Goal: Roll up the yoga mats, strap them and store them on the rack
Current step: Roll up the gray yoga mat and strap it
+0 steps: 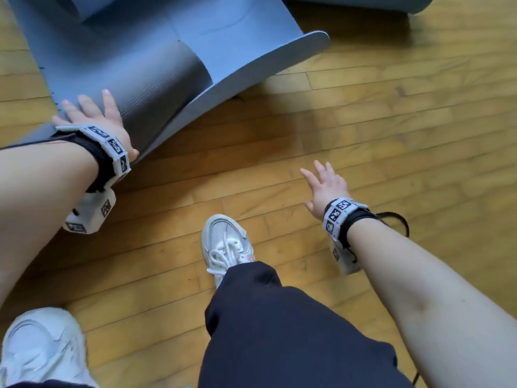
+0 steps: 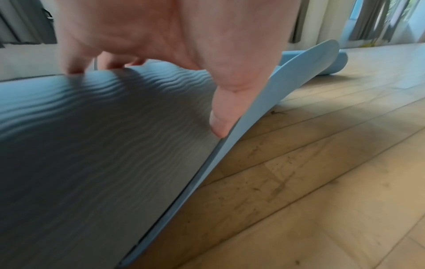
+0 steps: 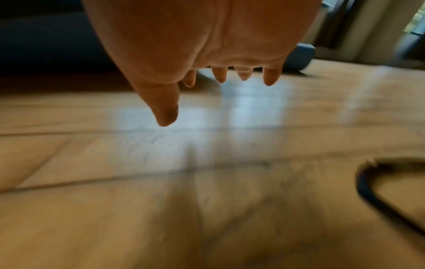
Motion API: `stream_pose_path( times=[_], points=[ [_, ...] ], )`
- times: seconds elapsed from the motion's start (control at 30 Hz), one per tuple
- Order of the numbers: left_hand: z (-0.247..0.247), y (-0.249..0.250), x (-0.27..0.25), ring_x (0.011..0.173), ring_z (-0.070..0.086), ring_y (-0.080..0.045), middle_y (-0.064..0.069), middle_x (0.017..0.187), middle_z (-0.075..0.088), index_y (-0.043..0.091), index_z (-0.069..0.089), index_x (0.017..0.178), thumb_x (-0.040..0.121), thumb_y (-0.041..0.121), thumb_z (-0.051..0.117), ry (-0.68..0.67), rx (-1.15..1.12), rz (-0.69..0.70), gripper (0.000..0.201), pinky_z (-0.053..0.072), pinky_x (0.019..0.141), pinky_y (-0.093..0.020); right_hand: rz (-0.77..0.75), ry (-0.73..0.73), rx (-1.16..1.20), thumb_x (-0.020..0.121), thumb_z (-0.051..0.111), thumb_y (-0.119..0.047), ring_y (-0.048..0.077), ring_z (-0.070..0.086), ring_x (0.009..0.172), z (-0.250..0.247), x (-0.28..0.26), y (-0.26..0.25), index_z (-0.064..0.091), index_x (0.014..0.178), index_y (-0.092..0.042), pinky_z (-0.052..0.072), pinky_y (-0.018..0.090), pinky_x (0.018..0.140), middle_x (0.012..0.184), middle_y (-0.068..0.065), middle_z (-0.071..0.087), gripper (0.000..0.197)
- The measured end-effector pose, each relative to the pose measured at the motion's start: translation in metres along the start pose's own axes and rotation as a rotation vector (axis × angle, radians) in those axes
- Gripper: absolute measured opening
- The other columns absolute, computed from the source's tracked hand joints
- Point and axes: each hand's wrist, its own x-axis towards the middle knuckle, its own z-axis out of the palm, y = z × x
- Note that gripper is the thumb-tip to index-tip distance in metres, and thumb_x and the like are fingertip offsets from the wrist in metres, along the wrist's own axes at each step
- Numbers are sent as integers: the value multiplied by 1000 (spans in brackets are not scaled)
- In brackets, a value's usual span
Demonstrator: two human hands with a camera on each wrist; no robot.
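From the head view, the blue mat [image 1: 156, 88] lies half curled on the wooden floor [image 1: 363, 130], the left hand [image 1: 95, 119] pressing flat-fingered on its curved back while the right hand [image 1: 326, 189] hovers spread and empty over bare boards; it should probably join the left on the mat so both ends roll evenly. At the left wrist, the thumb [image 2: 220, 125] tucks against the mat's edge [image 2: 253, 116], a good place to keep the layers aligned. The right wrist view, blurred, shows only loose fingers [image 3: 271, 76] above the floor.
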Motion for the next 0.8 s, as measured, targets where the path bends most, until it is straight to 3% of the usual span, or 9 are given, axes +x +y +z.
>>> stream_pose_path(
  times=[0.17, 0.27, 0.4, 0.63, 0.8],
  points=[
    [18, 20, -5, 142, 5, -48, -29, 154, 6, 11, -3, 152, 88, 26, 65, 129, 47, -56, 94, 11, 113, -62, 251, -117, 303, 95, 48, -47, 34, -15, 146, 70, -15, -2, -3, 152, -36, 1, 52, 118, 160, 4, -18, 77],
    [30, 33, -10, 141, 8, -49, -30, 154, 8, 11, -2, 152, 93, 24, 56, 183, 69, -85, 84, 13, 112, -63, 385, -151, 441, 95, 47, -49, 35, -14, 146, 87, -18, 0, 2, 152, -37, 0, 53, 118, 160, 4, -17, 74],
    [41, 45, -21, 142, 6, -49, -30, 154, 5, 12, -5, 151, 92, 25, 55, 177, 93, -112, 85, 15, 112, -62, 534, -118, 491, 95, 45, -51, 38, -14, 145, 94, -15, 10, 2, 152, -38, -2, 55, 117, 159, 7, -21, 72],
    [41, 45, -35, 143, 2, -47, -29, 154, -1, 14, -9, 151, 88, 22, 59, 135, 100, -80, 93, 14, 114, -58, 694, -69, 789, 95, 54, -38, 37, 8, 145, 94, -11, 16, 18, 152, -26, 22, 50, 115, 158, 8, -22, 68],
    [38, 44, -49, 143, 1, -47, -29, 154, -2, 13, -9, 151, 90, 19, 55, 115, 136, -30, 88, 14, 114, -56, 714, -23, 870, 94, 56, -26, 35, 21, 140, 88, -12, 18, 28, 148, -19, 32, 47, 108, 159, 10, -2, 61]
  ],
)
